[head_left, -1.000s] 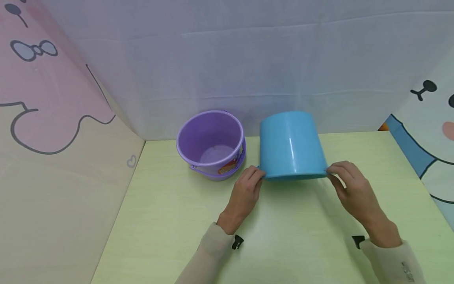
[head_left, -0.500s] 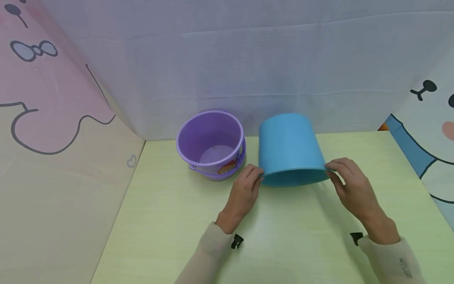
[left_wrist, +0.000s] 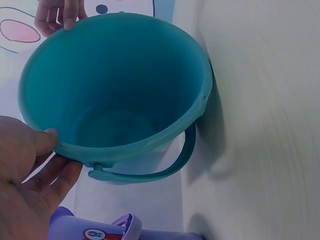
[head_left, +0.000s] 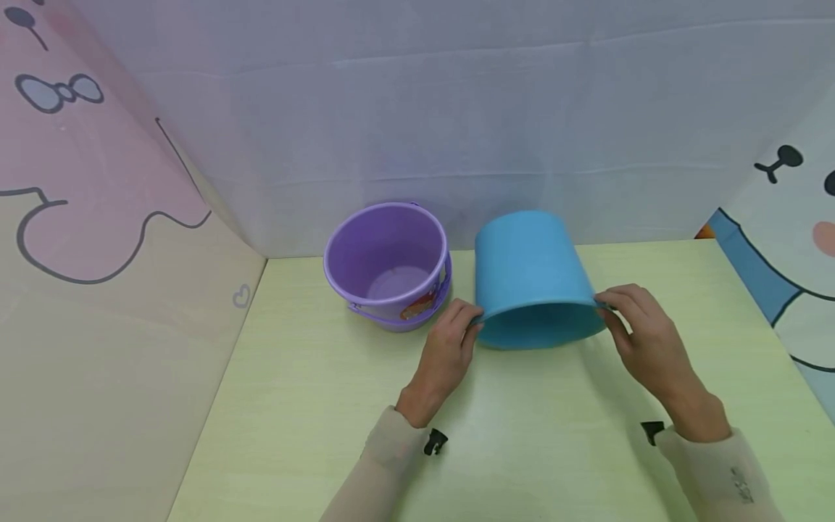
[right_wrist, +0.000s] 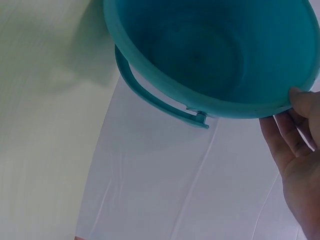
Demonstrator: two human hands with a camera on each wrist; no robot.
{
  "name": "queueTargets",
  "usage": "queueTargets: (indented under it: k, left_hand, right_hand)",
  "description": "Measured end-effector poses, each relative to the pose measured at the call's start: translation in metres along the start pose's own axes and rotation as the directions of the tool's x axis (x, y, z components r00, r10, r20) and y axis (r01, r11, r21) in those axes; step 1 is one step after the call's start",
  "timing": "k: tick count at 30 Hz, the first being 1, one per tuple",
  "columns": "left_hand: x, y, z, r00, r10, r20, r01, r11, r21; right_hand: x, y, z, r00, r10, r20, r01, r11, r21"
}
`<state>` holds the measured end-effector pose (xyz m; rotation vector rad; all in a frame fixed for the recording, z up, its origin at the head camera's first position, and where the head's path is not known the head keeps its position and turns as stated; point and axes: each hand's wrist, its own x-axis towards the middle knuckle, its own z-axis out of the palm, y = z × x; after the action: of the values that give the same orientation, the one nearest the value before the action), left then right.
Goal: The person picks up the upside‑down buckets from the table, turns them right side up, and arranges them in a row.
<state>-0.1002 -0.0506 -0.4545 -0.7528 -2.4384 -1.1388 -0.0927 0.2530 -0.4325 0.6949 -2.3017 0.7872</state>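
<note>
A blue bucket (head_left: pixel 531 261) is tipped with its mouth toward me, and its inside looks bare in both wrist views. My left hand (head_left: pixel 445 359) pinches the rim at its left side, thumb inside and fingers outside. On the opposite side my right hand (head_left: pixel 649 344) pinches the rim the same way. The bucket's handle (left_wrist: pixel 170 167) hangs below the rim in the left wrist view. Just left of the blue bucket, a purple bucket (head_left: pixel 391 254) stands upright with its handle lowered and a sticker on its side.
The pale green table (head_left: pixel 306 435) ends at a white cloth wall (head_left: pixel 417 109) behind the buckets. Side walls with cartoon prints stand at left (head_left: pixel 117 254) and right (head_left: pixel 789 239). The purple bucket sits close to my left hand.
The blue bucket has tilted so that its mouth faces me more and more of its inside shows. Both hands rose slightly with the rim. The purple bucket stayed put.
</note>
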Motion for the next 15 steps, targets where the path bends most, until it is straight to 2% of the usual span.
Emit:
queueTargets:
  k: [8,12,15]
  left_hand:
    - [0.001,0.002,0.000,1.000,-0.012,-0.006,0.012,1.000,-0.013]
    - [0.001,0.002,0.001,1.000,-0.009,-0.011,0.009,1.000,-0.013]
    - [0.001,0.002,0.002,1.000,-0.011,-0.017,0.011,1.000,-0.011]
  right_hand:
    - [0.000,-0.002,0.001,0.999,0.031,-0.011,-0.031,1.000,-0.003]
    - [-0.005,-0.004,0.002,0.996,0.081,-0.037,-0.081,0.997,0.006]
    - [-0.010,-0.005,0.004,0.987,0.150,-0.049,-0.151,0.989,-0.007]
